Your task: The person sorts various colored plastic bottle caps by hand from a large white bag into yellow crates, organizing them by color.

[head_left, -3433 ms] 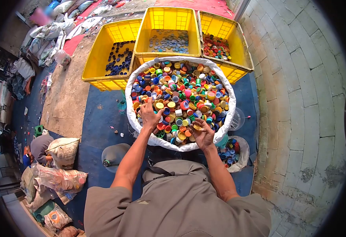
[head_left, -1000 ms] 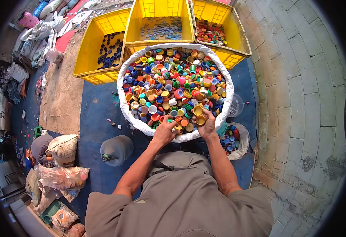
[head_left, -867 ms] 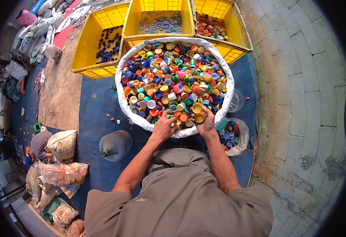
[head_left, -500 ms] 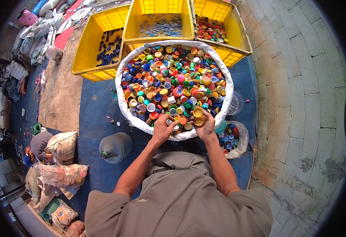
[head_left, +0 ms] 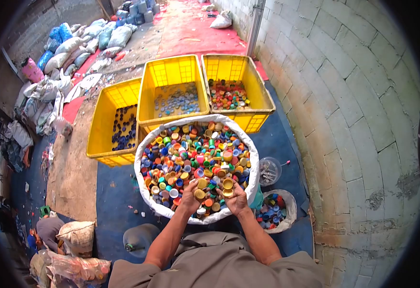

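A white-rimmed sack [head_left: 140,184] heaped with bottle caps of many colours [head_left: 191,153] stands before me. Over its near side, my left hand [head_left: 189,200] is closed on yellow bottle caps [head_left: 200,193], two of which show at its fingertips. Beside it, my right hand [head_left: 237,200] grips more yellow bottle caps [head_left: 227,184], one above the other, hollow sides towards me. Both hands are just above the heap, a short gap apart. Whether further caps lie inside the palms is hidden.
Behind the sack stand three yellow crates, with dark blue caps [head_left: 123,127], pale blue caps [head_left: 175,100] and red caps [head_left: 227,93]. At right are a clear tub [head_left: 269,171], a smaller sack [head_left: 289,216] and a block wall [head_left: 349,144]. Lower left are a large bottle [head_left: 140,238] and another person [head_left: 50,233].
The view has tipped upward, showing more ground beyond the crates. My left hand, earlier down at the heap, now holds up yellow caps. My right hand still grips yellow caps.
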Demonstrator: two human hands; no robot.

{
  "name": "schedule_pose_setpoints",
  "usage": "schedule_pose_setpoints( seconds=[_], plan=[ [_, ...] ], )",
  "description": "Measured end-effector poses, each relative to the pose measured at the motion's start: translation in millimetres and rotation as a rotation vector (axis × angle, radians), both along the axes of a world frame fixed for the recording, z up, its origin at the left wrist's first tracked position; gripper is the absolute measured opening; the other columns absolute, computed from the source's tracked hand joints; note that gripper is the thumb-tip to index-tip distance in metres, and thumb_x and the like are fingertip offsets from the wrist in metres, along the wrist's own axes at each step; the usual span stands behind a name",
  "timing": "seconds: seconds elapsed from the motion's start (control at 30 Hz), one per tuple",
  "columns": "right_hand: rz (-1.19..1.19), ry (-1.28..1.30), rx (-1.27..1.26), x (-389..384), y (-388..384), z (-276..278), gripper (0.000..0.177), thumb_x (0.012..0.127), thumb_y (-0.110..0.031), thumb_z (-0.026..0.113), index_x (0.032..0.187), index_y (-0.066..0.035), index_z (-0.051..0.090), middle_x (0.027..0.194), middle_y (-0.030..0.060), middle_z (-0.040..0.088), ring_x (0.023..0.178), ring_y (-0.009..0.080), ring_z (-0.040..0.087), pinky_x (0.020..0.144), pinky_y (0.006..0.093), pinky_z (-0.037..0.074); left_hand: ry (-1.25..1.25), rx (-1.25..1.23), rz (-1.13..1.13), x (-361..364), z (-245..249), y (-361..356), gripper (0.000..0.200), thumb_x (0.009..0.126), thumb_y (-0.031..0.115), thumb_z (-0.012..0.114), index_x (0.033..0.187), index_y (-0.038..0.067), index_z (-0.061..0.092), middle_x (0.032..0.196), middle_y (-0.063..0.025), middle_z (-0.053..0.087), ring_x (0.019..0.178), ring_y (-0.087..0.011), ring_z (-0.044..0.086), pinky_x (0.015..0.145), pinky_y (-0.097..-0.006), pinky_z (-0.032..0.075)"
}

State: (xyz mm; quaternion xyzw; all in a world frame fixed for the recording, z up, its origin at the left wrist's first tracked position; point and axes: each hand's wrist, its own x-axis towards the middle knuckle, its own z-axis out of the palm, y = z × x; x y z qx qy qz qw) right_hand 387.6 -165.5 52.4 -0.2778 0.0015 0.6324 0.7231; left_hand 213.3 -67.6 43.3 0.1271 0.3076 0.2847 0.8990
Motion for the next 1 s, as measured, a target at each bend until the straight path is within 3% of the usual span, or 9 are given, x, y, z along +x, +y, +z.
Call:
schedule_pose_setpoints(
  seconds=[0.23,0.57,0.63,0.67,0.73,0.8,0.83,0.9,1.0],
  plan=[
    [-0.028,-0.022,0.032,14,2,-2,0.080,0.055,0.020,0.035,0.132,-0.001,0.039,0.130,0.0161,0.048,0.125,0.0322,0.048,0.105,0.0460,0.042,-0.125,-0.204,0.033,39,8,17,0.033,0.091,0.022,0.048,0.114,0.000,0.055,0.110,-0.0136,0.062,0.099,-0.0280,0.062,0.088,-0.0442,0.051],
    [-0.061,-0.212,0.218,125,153,73,0.053,0.065,0.013,0.035,0.118,0.014,0.043,0.114,0.0228,0.053,0.109,0.0321,0.057,0.101,0.0369,0.047,-0.254,-0.022,0.066,194,47,188,0.052,0.087,0.031,0.055,0.118,-0.009,0.044,0.114,-0.0208,0.050,0.106,-0.0327,0.050,0.100,-0.0473,0.037],
    [-0.140,-0.326,0.258,162,203,87,0.025,0.080,0.012,0.042,0.104,0.015,0.047,0.110,0.0247,0.053,0.116,0.0355,0.053,0.101,0.0424,0.048,-0.454,0.058,0.178,211,126,204,0.074,0.083,0.035,0.060,0.131,-0.013,0.029,0.130,-0.0269,0.037,0.121,-0.0378,0.040,0.109,-0.0481,0.028],
    [-0.205,-0.324,0.228,172,218,97,0.015,0.082,0.012,0.045,0.097,0.015,0.047,0.112,0.0288,0.049,0.118,0.0405,0.050,0.101,0.0469,0.047,-0.502,0.074,0.119,211,137,220,0.092,0.082,0.036,0.061,0.140,-0.012,0.010,0.144,-0.0307,0.016,0.137,-0.0416,0.019,0.115,-0.0481,0.014],
    [-0.312,-0.319,0.154,184,230,101,0.038,0.082,0.006,0.056,0.113,0.015,0.037,0.112,0.0248,0.047,0.107,0.0361,0.056,0.100,0.0458,0.047,-0.394,0.102,0.224,200,164,223,0.107,0.082,0.037,0.062,0.142,-0.007,-0.014,0.150,-0.0281,-0.017,0.142,-0.0369,-0.012,0.116,-0.0470,-0.002],
    [-0.270,-0.422,0.138,176,214,107,0.076,0.081,0.004,0.058,0.139,0.014,0.010,0.136,0.0301,0.028,0.120,0.0360,0.047,0.103,0.0440,0.043,-0.306,0.263,0.184,174,160,211,0.101,0.083,0.036,0.061,0.145,-0.005,-0.007,0.152,-0.0253,-0.013,0.143,-0.0354,-0.011,0.116,-0.0467,-0.001],
    [-0.267,-0.467,0.090,158,193,118,0.071,0.082,0.003,0.057,0.138,0.014,0.013,0.141,0.0310,0.024,0.125,0.0371,0.043,0.105,0.0431,0.041,-0.254,0.330,0.157,161,156,204,0.098,0.084,0.035,0.061,0.146,-0.004,-0.004,0.153,-0.0241,-0.010,0.143,-0.0351,-0.010,0.116,-0.0465,0.000],
    [-0.182,-0.498,0.052,147,167,87,0.071,0.084,0.002,0.056,0.140,0.011,0.014,0.144,0.0309,0.021,0.126,0.0370,0.042,0.104,0.0431,0.042,-0.146,0.245,0.212,131,132,186,0.069,0.086,0.034,0.059,0.137,-0.003,0.031,0.140,-0.0234,0.032,0.133,-0.0361,0.030,0.114,-0.0462,0.019],
    [-0.108,-0.464,-0.090,108,118,46,0.055,0.082,0.000,0.057,0.131,0.007,0.032,0.131,0.0237,0.040,0.111,0.0325,0.055,0.093,0.0394,0.050,-0.057,0.209,0.168,70,81,149,0.033,0.090,0.028,0.057,0.112,0.004,0.055,0.107,-0.0107,0.058,0.100,-0.0232,0.054,0.092,-0.0395,0.045]
  ],
)
